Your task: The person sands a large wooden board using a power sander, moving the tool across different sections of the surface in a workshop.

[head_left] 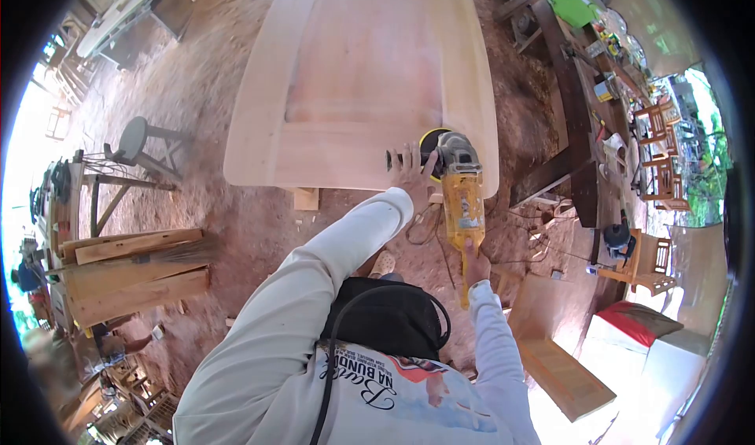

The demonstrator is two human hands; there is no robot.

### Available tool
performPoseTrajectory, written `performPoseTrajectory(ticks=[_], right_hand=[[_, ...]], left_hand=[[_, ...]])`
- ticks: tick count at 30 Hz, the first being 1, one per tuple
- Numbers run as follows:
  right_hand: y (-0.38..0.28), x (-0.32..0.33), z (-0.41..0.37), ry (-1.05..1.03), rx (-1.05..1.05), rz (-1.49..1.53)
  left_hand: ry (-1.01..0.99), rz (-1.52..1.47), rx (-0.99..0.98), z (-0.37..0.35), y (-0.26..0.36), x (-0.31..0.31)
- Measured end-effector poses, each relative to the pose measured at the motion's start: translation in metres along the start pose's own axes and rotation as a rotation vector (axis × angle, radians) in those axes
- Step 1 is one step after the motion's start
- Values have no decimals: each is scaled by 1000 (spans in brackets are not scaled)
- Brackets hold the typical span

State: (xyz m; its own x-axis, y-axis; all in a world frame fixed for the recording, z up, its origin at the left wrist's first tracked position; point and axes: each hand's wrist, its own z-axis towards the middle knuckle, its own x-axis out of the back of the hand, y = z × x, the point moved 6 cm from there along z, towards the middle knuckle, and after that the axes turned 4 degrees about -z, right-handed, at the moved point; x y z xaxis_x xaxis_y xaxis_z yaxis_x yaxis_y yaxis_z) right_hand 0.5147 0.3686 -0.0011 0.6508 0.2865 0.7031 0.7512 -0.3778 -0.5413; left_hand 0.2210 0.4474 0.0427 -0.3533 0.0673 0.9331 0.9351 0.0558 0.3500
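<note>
A yellow angle grinder (462,201) with a round sanding disc rests at the near right corner of a pale wooden tabletop (362,150). My left hand (412,169) is closed around its black side handle, just left of the grinder's head. Lower down, my right hand (476,265) grips the rear of the yellow body. The yellow-rimmed disc (429,141) lies against the wood, partly hidden beneath the grinder's head. A darker, reddish panel (366,59) fills the middle of the tabletop.
Boards (134,272) are stacked at the left, below a round-topped stool (135,140). Along the right runs a dark workbench (578,130) cluttered with tools and a green container (570,4). A loose plank (566,378) lies at the lower right. Cords trail over the dirt floor.
</note>
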Motion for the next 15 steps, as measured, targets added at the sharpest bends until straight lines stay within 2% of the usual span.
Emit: performPoseTrajectory(ticks=[2,5,8,11,14,15], right_hand=[[-3,-10,10,0,71,87],[-19,-38,19,-129,59,67],[-66,-60,-3,-114,136,-114],[-61,-105,-5,-228,109,-11],[-91,-114,-28,-133,347,121],[-92,-119,-29,-176,311,108]], left_hand=[[19,17,37,-1,-8,6],[52,19,87,-14,-47,12],[92,-12,113,-41,-98,24],[108,-37,106,-72,-137,39],[137,-57,74,-95,-161,47],[141,-51,81,-101,-168,50]])
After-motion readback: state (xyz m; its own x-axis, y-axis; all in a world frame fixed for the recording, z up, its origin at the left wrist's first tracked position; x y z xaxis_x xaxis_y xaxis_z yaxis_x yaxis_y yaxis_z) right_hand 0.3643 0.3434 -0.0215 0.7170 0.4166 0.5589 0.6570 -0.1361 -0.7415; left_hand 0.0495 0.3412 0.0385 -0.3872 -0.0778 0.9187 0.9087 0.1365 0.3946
